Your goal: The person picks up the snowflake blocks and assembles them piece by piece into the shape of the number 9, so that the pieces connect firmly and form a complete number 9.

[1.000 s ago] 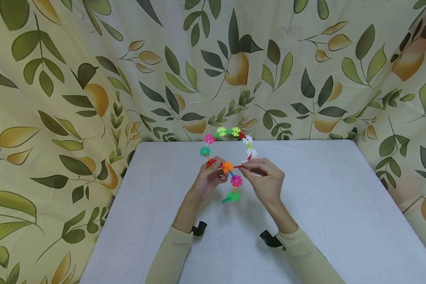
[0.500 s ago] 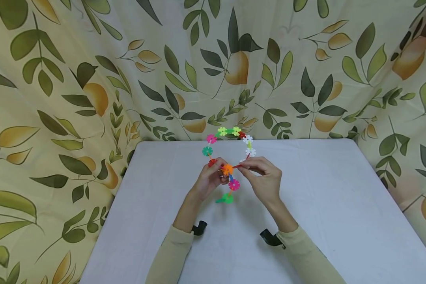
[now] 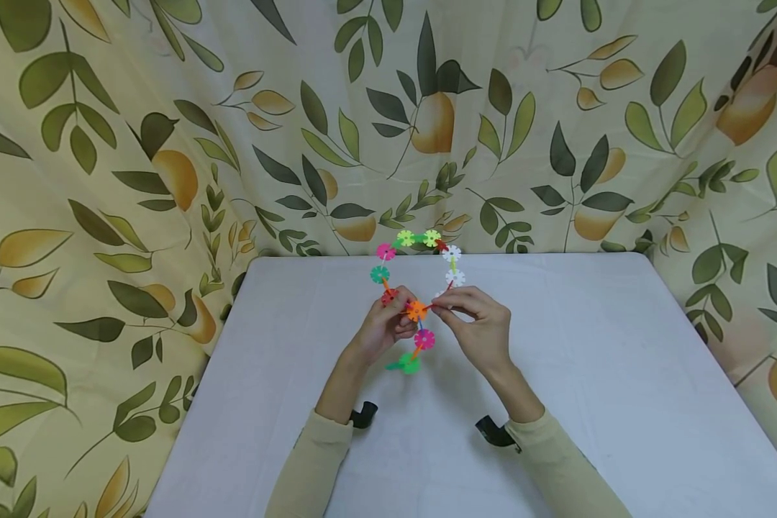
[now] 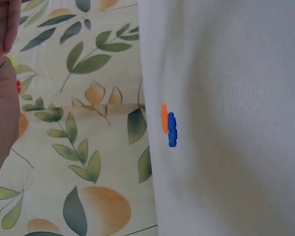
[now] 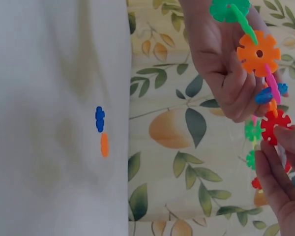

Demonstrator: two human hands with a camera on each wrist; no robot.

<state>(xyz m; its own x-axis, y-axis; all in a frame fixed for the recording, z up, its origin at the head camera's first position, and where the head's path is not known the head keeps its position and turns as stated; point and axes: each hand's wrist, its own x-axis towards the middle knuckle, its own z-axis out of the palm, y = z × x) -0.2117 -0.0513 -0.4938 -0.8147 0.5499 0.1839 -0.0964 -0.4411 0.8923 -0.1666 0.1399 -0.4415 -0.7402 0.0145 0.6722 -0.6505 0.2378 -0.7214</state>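
Note:
A chain of colourful notched plastic discs forms a loop held above the table. My left hand (image 3: 383, 321) grips the loop's near left side, beside an orange disc (image 3: 417, 311). Between thumb and fingertips, my right hand (image 3: 482, 324) pinches a red disc (image 5: 275, 127), its edge towards the orange disc; whether they interlock I cannot tell. White discs (image 3: 455, 277) run up the right side and yellow-green ones (image 3: 405, 238) cross the top. From the orange disc hangs a short tail with a pink disc (image 3: 424, 339) and a green disc (image 3: 409, 362). Fingers hide part of the loop.
A white cloth covers the table (image 3: 589, 403). A leaf-patterned curtain (image 3: 524, 144) hangs behind it and at the sides. A blue disc (image 4: 172, 130) and an orange piece (image 4: 164, 118) show edge-on against white in the wrist views. Black wrist mounts (image 3: 494, 432) jut inward.
My right hand has shifted slightly left, bringing the red disc closer to the orange one. The hanging tail has swung to the left. My left hand stays nearly still.

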